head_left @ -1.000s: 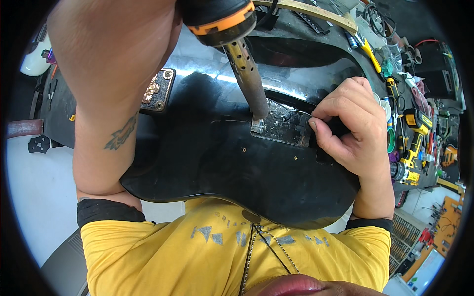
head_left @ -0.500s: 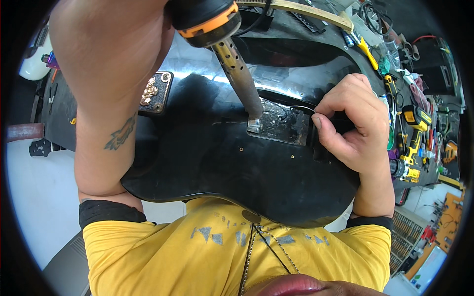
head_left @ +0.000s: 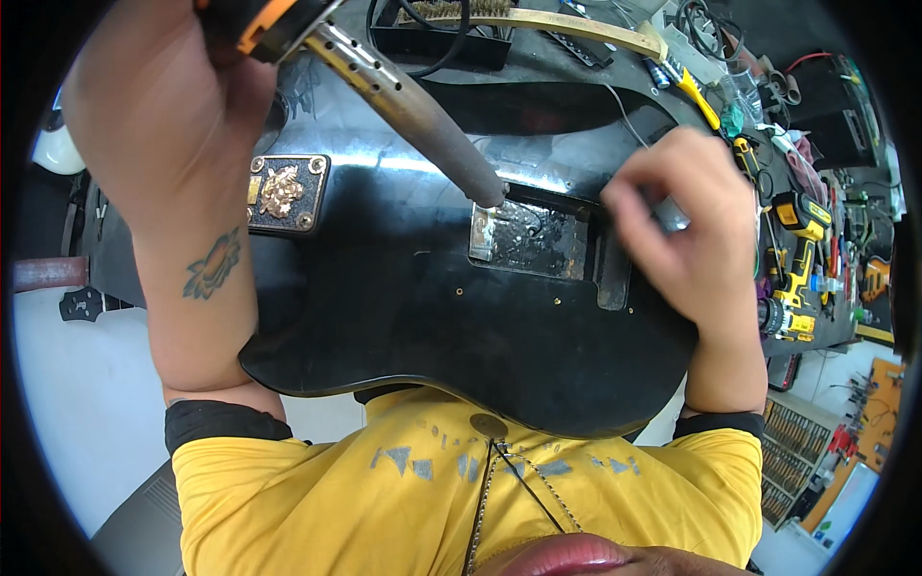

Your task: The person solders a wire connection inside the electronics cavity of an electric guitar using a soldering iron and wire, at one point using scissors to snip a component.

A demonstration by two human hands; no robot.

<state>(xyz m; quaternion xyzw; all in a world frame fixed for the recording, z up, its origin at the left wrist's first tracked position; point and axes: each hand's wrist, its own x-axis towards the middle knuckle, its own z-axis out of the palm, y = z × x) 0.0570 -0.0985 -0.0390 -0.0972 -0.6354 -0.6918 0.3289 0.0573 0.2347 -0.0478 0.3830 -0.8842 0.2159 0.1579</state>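
Glossy black electric guitar body [head_left: 403,317] is lying flat across the person's lap, its lower edge against the yellow shirt [head_left: 461,480] and its far edge reaching the cluttered dark table [head_left: 576,58].

Left hand [head_left: 163,115] is gripping the orange-and-black handle of a soldering iron [head_left: 413,106]; fingers are wrapped shut around the grip. The grey perforated metal barrel is slanting down to the right, and its tip is sitting at the upper left corner of the rectangular routed cavity [head_left: 528,240] in the guitar top. The cavity floor is showing dull, silvery, patchy metal.

Right hand [head_left: 687,240] is hovering just right of the cavity, over its narrow right-hand extension. Thumb and forefinger are pressed together in a pinch; the hand is motion-blurred, so what lies between them cannot be told. A thin wire [head_left: 624,115] is running from near this hand up toward the table.

Ornate brass-and-dark square plate [head_left: 285,192] with a raised gold figure is sitting on the guitar top, left of the cavity, just beside the left wrist.

Yellow-and-black cordless drill [head_left: 797,230] and assorted small hand tools are lying at the right edge of the table, well apart from the cavity.
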